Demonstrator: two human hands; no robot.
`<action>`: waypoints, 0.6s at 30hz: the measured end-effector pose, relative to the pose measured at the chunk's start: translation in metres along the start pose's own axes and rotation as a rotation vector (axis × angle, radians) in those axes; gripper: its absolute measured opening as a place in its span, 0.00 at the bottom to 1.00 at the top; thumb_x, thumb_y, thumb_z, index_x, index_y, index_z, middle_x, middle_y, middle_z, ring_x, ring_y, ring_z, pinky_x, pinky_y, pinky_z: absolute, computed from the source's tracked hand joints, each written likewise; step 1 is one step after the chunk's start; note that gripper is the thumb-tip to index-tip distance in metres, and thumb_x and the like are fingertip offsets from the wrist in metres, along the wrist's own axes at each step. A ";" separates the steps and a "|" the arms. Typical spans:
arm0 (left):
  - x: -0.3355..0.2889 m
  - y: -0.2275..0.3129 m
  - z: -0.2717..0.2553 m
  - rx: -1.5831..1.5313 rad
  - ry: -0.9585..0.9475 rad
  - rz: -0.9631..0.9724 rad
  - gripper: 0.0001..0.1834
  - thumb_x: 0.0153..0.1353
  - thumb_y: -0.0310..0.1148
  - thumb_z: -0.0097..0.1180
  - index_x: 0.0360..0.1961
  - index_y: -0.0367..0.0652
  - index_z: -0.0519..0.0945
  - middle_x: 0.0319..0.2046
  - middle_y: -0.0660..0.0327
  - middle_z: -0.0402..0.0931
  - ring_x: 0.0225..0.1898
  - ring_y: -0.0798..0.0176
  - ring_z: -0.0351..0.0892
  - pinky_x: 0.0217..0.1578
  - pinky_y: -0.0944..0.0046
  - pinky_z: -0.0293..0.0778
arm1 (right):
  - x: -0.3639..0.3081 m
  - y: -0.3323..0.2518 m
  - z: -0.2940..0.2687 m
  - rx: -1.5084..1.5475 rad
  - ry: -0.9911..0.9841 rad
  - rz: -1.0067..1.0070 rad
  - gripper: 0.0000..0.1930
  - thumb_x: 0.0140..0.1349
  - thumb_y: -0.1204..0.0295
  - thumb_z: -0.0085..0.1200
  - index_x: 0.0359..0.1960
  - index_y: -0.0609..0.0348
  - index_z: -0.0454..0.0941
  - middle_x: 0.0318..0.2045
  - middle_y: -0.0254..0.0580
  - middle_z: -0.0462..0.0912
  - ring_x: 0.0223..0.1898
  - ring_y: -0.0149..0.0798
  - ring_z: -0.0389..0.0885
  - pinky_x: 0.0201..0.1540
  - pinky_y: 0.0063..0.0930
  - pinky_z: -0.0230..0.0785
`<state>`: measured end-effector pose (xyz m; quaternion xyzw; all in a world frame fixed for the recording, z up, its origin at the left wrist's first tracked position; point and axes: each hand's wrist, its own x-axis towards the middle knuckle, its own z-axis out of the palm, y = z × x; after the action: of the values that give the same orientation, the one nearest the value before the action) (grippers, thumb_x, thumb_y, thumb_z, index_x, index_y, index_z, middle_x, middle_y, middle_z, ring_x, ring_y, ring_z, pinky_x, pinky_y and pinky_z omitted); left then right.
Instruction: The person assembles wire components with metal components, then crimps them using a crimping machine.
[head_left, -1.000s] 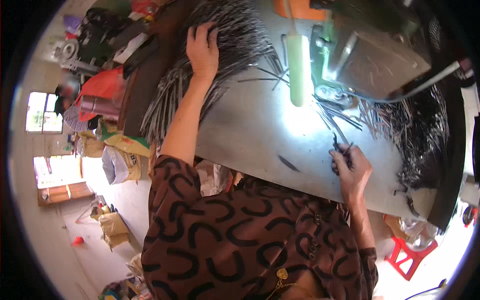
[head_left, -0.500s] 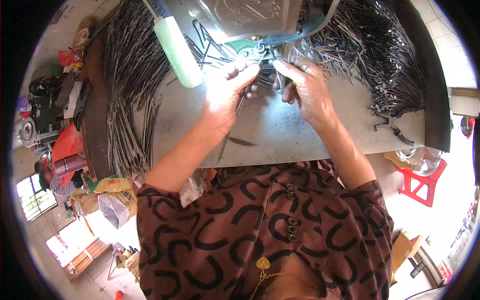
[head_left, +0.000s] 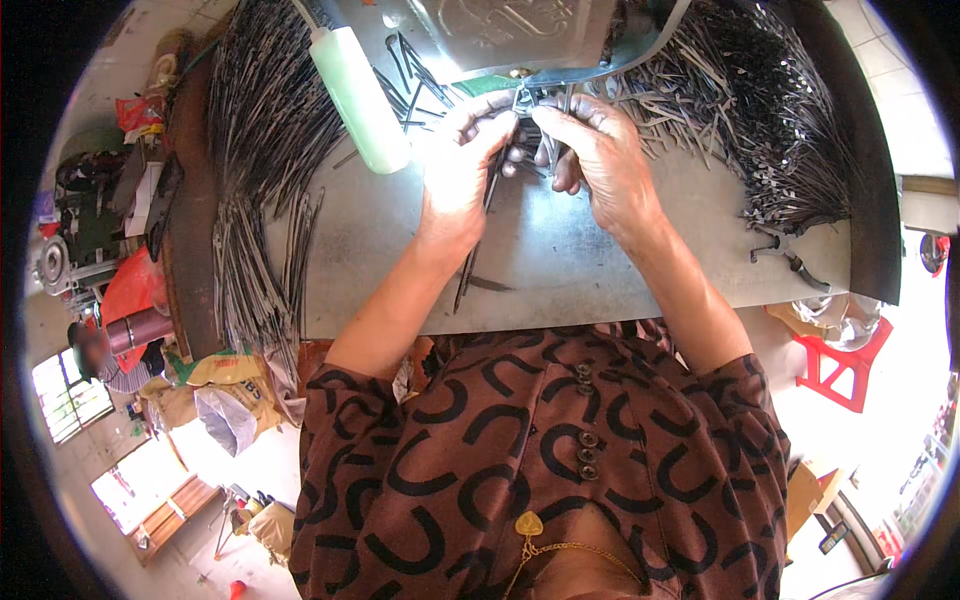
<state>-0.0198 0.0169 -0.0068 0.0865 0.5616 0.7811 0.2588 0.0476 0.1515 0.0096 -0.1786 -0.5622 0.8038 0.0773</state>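
Observation:
My left hand (head_left: 458, 170) is closed with thumb and fingers pinched on a thin dark strip (head_left: 467, 268), whose tail hangs toward the table's front edge. Close beside it, my right hand (head_left: 612, 165) pinches short thin strips (head_left: 552, 150) that stick out below its thumb. Both sets of fingertips meet just under the metal machine (head_left: 510, 40), at its small lit working point, where the strips' upper ends are partly hidden by fingers and glare. Another dark strip (head_left: 490, 284) lies flat on the grey metal table (head_left: 580, 270).
Long dark strips (head_left: 265, 120) are heaped at the left, a bundle (head_left: 262, 265) nearer me. More strips (head_left: 785, 120) pile up at the right, above pliers (head_left: 790, 256). A pale green cylindrical lamp (head_left: 362, 100) hangs by my left hand. A red stool (head_left: 845, 365) stands beyond the table's right corner.
My left hand has shifted up and slightly right, its strip now hanging farther right and steeper. My right hand has moved a little left and up, nearer the left.

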 end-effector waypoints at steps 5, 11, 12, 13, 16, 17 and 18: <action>0.002 0.001 -0.002 -0.046 -0.024 -0.041 0.19 0.58 0.25 0.54 0.51 0.36 0.73 0.36 0.62 0.77 0.32 0.74 0.74 0.27 0.76 0.69 | 0.001 0.000 0.003 -0.004 0.011 0.009 0.08 0.61 0.67 0.52 0.32 0.59 0.77 0.20 0.33 0.77 0.12 0.23 0.70 0.12 0.14 0.57; 0.001 0.005 0.000 -0.068 -0.028 -0.020 0.20 0.58 0.23 0.54 0.52 0.35 0.73 0.37 0.61 0.77 0.33 0.73 0.74 0.28 0.76 0.70 | -0.001 0.002 0.005 0.010 0.012 0.003 0.08 0.61 0.68 0.52 0.31 0.59 0.77 0.19 0.33 0.77 0.12 0.23 0.70 0.12 0.14 0.57; 0.000 0.005 0.000 -0.054 -0.030 -0.036 0.19 0.58 0.23 0.54 0.52 0.35 0.73 0.37 0.61 0.77 0.33 0.73 0.74 0.28 0.75 0.70 | -0.001 0.002 0.005 0.009 0.010 0.003 0.08 0.61 0.68 0.52 0.31 0.59 0.77 0.19 0.33 0.77 0.12 0.23 0.70 0.12 0.14 0.57; 0.000 0.006 0.000 -0.040 -0.032 -0.053 0.19 0.58 0.23 0.54 0.52 0.35 0.73 0.37 0.61 0.77 0.33 0.73 0.74 0.28 0.75 0.70 | 0.000 0.001 0.005 0.006 0.011 -0.011 0.08 0.61 0.68 0.52 0.31 0.59 0.77 0.19 0.33 0.77 0.12 0.23 0.69 0.12 0.14 0.58; -0.002 0.008 0.003 -0.068 -0.037 -0.024 0.19 0.58 0.24 0.54 0.52 0.36 0.73 0.36 0.61 0.77 0.31 0.74 0.74 0.27 0.76 0.70 | -0.002 0.000 0.006 0.003 0.019 -0.014 0.08 0.61 0.68 0.52 0.31 0.59 0.77 0.19 0.32 0.77 0.12 0.23 0.69 0.12 0.14 0.58; -0.002 0.007 0.003 -0.068 -0.036 -0.026 0.19 0.58 0.24 0.54 0.52 0.36 0.73 0.36 0.61 0.77 0.31 0.74 0.74 0.27 0.76 0.70 | -0.002 0.000 0.006 0.003 0.024 -0.006 0.08 0.60 0.68 0.52 0.31 0.59 0.77 0.19 0.32 0.77 0.12 0.23 0.69 0.12 0.15 0.58; -0.001 0.007 0.002 -0.056 -0.040 -0.022 0.19 0.58 0.24 0.54 0.52 0.36 0.73 0.36 0.61 0.77 0.30 0.74 0.74 0.27 0.76 0.69 | -0.002 0.000 0.006 0.003 0.024 -0.004 0.08 0.60 0.68 0.52 0.31 0.59 0.77 0.19 0.32 0.77 0.12 0.23 0.69 0.12 0.15 0.58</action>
<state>-0.0204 0.0165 0.0002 0.0886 0.5350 0.7919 0.2807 0.0468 0.1457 0.0118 -0.1870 -0.5605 0.8021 0.0862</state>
